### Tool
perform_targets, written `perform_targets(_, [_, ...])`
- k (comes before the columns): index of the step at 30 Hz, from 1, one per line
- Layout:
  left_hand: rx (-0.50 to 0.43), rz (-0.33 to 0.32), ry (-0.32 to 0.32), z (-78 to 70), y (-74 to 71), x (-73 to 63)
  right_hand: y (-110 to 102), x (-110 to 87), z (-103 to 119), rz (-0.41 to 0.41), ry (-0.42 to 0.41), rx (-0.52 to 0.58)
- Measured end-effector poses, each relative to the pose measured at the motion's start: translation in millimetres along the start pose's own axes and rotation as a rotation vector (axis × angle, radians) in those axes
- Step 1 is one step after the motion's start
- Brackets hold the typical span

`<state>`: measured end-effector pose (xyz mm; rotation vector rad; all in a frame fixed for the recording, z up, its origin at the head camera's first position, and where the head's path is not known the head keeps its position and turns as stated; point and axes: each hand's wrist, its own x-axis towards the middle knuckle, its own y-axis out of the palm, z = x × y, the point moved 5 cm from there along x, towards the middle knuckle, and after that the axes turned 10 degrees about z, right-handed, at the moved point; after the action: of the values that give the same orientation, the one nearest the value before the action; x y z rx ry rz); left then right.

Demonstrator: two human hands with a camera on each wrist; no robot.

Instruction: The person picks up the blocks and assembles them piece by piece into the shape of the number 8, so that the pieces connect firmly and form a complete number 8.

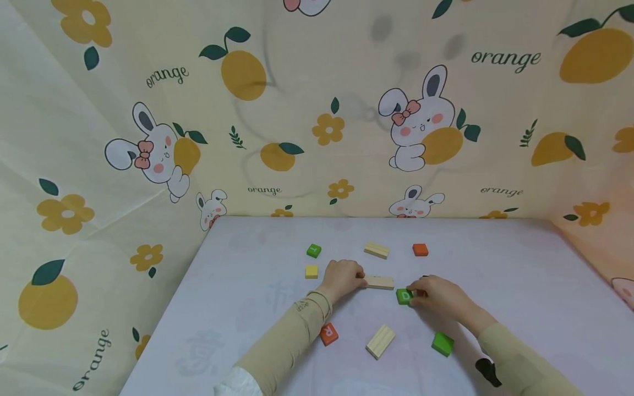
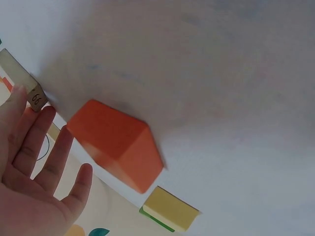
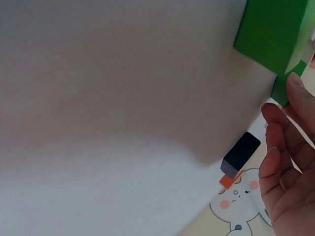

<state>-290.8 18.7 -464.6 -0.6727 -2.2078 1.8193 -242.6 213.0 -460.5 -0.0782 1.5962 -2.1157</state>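
My left hand point(image 1: 343, 279) pinches the left end of a flat wooden block point(image 1: 380, 282) lying crosswise mid-table. In the left wrist view, the thumb and fingers meet that block's numbered end point(image 2: 37, 96). A green block with a white letter D point(image 1: 403, 297) sits just right of the wooden block, and my right hand point(image 1: 438, 294) grips its right side between thumb and fingers. The right wrist view shows the thumb against this green block point(image 3: 281, 91). Behind the right hand, a black block point(image 3: 241, 153) is mostly hidden in the head view.
Farther back are a green letter block point(image 1: 313, 251), a yellow block point(image 1: 311, 271), a wooden block point(image 1: 376, 250) and an orange block point(image 1: 420, 250). Nearer lie an orange R block point(image 1: 329, 334) by the left sleeve, a wooden block point(image 1: 380, 341) and a green block point(image 1: 443, 344).
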Motion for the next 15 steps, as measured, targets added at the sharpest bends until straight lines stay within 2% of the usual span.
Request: perform_targets(15, [-0.002, -0.012, 0.008, -0.1, -1.0, 0.2, -0.6, 3.1, 7.6, -0.001, 0.008, -0.008])
